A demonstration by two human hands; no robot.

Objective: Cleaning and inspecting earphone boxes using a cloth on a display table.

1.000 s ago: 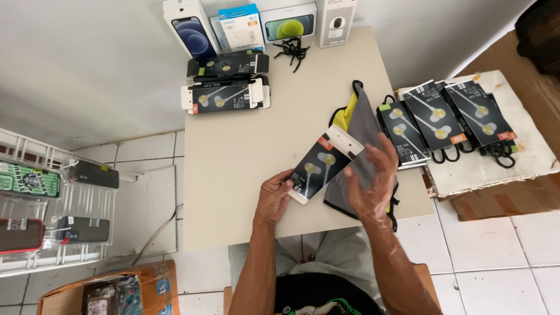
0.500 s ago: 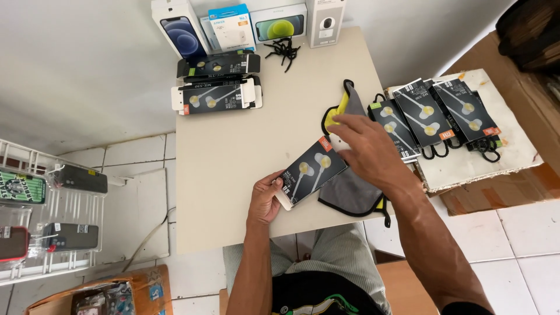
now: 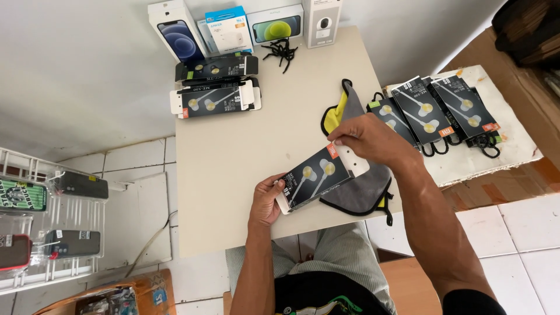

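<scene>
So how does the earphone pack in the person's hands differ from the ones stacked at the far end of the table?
The held earphone pack is a single pack, gripped by the left hand and right hand and tilted diagonally; the stacked packs lie flat, piled up and untouched. Both are dark packs with white ends showing yellow-tipped earphones.

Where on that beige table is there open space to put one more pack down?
The widest bare patch of the beige table lies between the stacked black earphone packs at the back and the left hand. It is crowded by the right hand, over the grey-and-yellow cloth, and along the back row of boxes.
</scene>
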